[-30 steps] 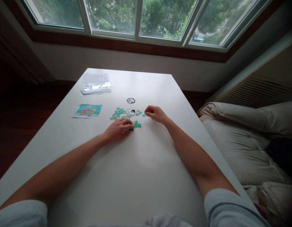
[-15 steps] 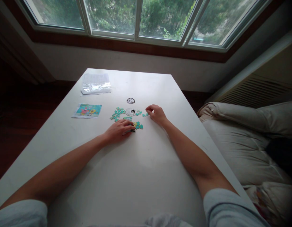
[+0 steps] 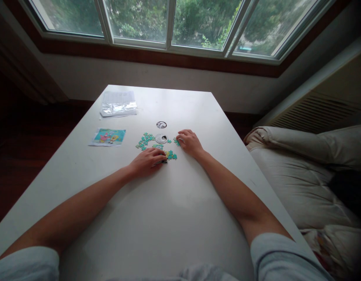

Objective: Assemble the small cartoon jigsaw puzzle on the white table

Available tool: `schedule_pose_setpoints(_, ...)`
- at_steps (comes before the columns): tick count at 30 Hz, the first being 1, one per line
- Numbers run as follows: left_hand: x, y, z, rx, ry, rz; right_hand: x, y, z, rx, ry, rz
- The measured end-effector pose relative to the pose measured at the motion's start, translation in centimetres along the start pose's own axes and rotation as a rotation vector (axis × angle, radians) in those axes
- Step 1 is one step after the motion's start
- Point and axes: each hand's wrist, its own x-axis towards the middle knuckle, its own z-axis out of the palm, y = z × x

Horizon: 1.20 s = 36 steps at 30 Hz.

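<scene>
My left hand [image 3: 147, 159] rests low on the table with its fingers curved over a joined section of jigsaw puzzle [image 3: 171, 155], holding it at its left side. Yellow and teal parts of that section show past the fingertips; the rest is covered. Further right, my right hand [image 3: 191, 143] has bent fingers closed at a teal jigsaw piece [image 3: 176, 142], partly hidden by the fingertips. Another loose piece [image 3: 169, 141] lies just left of it. More puzzle pieces [image 3: 144, 140] are scattered beyond my left hand.
Two round metallic-looking discs [image 3: 161, 138] lie behind the joined section, one beyond the other. A cartoon picture card [image 3: 108, 137] is on the left of the white table [image 3: 180, 207]. Behind it lies a clear plastic bag [image 3: 119, 104] with paper. A padded seat [image 3: 291, 179] stands at right.
My right hand has moved slightly left, and its fingertips have come down over the small teal pieces, which have shifted left. My left hand has stayed in place.
</scene>
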Motion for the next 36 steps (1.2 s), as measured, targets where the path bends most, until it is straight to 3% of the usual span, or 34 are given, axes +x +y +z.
schedule_pose_setpoints(4,0.0,-0.1,0.1,0.0,0.001,-0.003,0.0,0.3,-0.3,0.008,0.015,0.045)
schedule_pose_setpoints(13,0.1,0.0,-0.1,-0.01,-0.002,-0.004,0.3,1.3,-0.2,0.035,-0.038,-0.003)
schedule_pose_setpoints(36,0.0,-0.3,-0.2,-0.037,0.026,-0.009,0.7,1.1,-1.8,0.031,-0.139,0.057)
